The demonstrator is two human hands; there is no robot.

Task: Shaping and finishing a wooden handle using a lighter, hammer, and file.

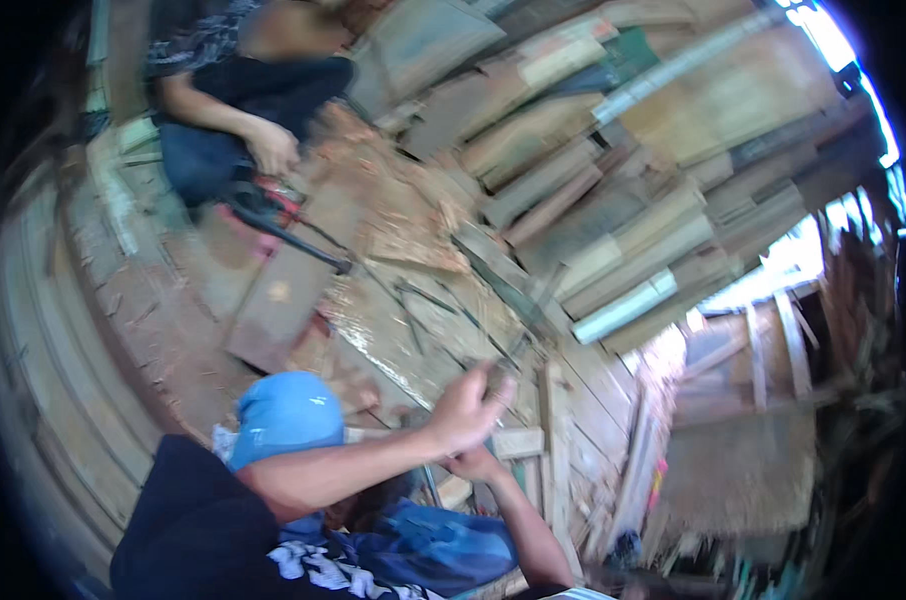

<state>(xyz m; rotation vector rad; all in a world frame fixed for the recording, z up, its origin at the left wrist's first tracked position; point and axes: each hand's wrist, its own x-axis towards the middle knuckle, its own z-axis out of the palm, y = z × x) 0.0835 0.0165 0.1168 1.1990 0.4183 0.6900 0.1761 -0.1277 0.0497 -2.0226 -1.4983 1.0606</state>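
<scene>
My left hand (470,412) is out over the work area with its fingers curled. A small dark shape shows at its fingertips, too blurred to name. Just below and close against it is my right hand (475,463), whose fingers are largely hidden behind the left hand and wrist. A short wooden piece (518,442) lies beside the hands. Under my left forearm a thin metal rod or blade (432,486) points down toward my jeans (443,540).
A co-worker's hand (273,148) rests by a red and black power tool (278,205). Before it lies a thick wooden board (283,305). Wood shavings (413,235) and dark metal tools (413,310) cover the floor. Stacked planks (623,240) stand at upper right.
</scene>
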